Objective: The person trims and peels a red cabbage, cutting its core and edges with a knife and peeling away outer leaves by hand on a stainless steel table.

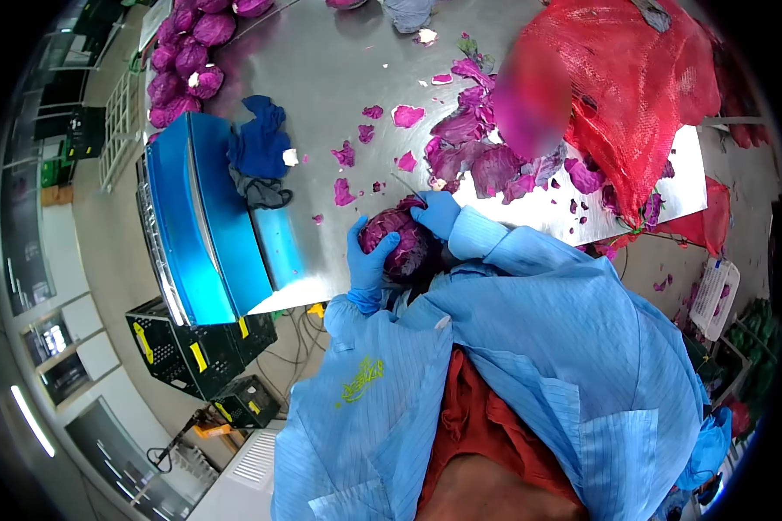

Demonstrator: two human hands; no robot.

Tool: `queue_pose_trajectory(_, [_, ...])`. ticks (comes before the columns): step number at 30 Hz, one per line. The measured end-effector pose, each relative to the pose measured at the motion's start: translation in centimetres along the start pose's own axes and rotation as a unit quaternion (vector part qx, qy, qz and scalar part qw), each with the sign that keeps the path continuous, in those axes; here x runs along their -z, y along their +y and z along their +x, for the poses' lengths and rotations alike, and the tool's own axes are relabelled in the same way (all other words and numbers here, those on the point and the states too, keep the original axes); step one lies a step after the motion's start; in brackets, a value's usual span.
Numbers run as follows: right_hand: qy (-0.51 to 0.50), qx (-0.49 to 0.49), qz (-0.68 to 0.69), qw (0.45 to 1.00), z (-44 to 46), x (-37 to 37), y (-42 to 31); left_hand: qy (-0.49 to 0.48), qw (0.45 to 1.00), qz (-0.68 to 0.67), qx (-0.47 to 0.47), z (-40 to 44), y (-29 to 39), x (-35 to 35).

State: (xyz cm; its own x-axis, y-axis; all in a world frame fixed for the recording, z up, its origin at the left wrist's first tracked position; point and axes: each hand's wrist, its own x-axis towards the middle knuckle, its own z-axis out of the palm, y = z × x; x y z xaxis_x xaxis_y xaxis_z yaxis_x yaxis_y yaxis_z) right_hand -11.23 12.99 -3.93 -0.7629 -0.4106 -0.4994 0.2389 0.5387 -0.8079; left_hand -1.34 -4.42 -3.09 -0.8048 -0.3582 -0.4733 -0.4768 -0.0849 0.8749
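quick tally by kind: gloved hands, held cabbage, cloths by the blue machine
Gloved hands, left hand and right hand: 2
Held red cabbage: 1
Blue cloth: 1
Grey cloth: 1
Total: 5

- Purple cabbage (394,241), round and dark-leaved, cupped by the left hand (370,260), mid-frame.
- Slim blade (405,184) in the right hand (439,214), slanting toward upper left.

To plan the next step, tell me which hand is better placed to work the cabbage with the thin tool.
Right, I judge: the right hand appears to hold the thin tool near the cabbage, while the left hand grips the cabbage's side.
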Motion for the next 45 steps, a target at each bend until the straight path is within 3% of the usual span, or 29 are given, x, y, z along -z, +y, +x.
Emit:
queue_pose_trajectory(3, [-0.003,0.019,-0.055,0.998,1.1,-0.2,0.3,-0.015,1.000,-0.024,0.004,0.0,-0.2,0.8])
queue_pose_trajectory(6, [-0.024,-0.074,0.044,0.996,1.3,-0.2,0.0,-0.051,0.996,-0.078,0.009,-0.2,-0.4,1.9])
queue_pose_trajectory(9, [0.035,-0.069,0.016,0.997,2.0,-0.3,1.7,-0.099,0.981,-0.164,0.008,-0.3,-1.4,2.0])
queue_pose_trajectory(14, [0.038,-0.112,0.232,0.965,1.9,3.7,6.6,-0.181,0.920,-0.340,0.066,-1.5,-0.5,1.2])
queue_pose_trajectory(16, [0.065,-0.129,0.179,0.973,1.0,5.7,7.6,-0.204,0.897,-0.372,0.125,-1.6,-0.1,1.6])
queue_pose_trajectory(18, [0.086,-0.159,0.185,0.966,-0.6,8.1,7.7,-0.192,0.895,-0.386,0.111,-1.1,0.3,1.0])
queue_pose_trajectory(20, [0.183,-0.070,0.077,0.978,-1.8,9.1,8.6,-0.157,0.883,-0.426,0.119,-0.8,0.4,0.5])
queue_pose_trajectory(21, [0.190,-0.028,-0.035,0.981,-3.5,10.1,6.1,-0.148,0.882,-0.429,0.129,-0.6,0.3,0.4])
queue_pose_trajectory(24, [0.215,0.133,-0.158,0.955,-5.0,9.6,3.1,-0.150,0.887,-0.414,0.137,-0.8,1.0,-0.4])
queue_pose_trajectory(28, [0.048,0.292,-0.046,0.954,-4.1,6.1,-0.5,-0.160,0.914,-0.352,0.122,-0.6,0.5,-1.3])
queue_pose_trajectory(31, [-0.063,0.288,-0.006,0.956,-4.3,4.2,-2.1,-0.155,0.912,-0.363,0.113,-0.3,-0.3,-1.8])
queue_pose_trajectory(37, [-0.076,0.311,-0.023,0.947,-4.8,4.7,-2.3,-0.157,0.959,-0.230,0.047,-0.1,-1.6,-1.1])
queue_pose_trajectory(40, [-0.079,0.346,0.006,0.935,-3.9,4.4,-1.3,-0.152,0.945,-0.278,0.086,-0.8,-1.0,-1.3])
queue_pose_trajectory(45, [-0.138,0.316,0.018,0.939,-3.3,4.8,-0.8,-0.124,0.949,-0.273,0.094,-2.0,-0.5,-2.3])
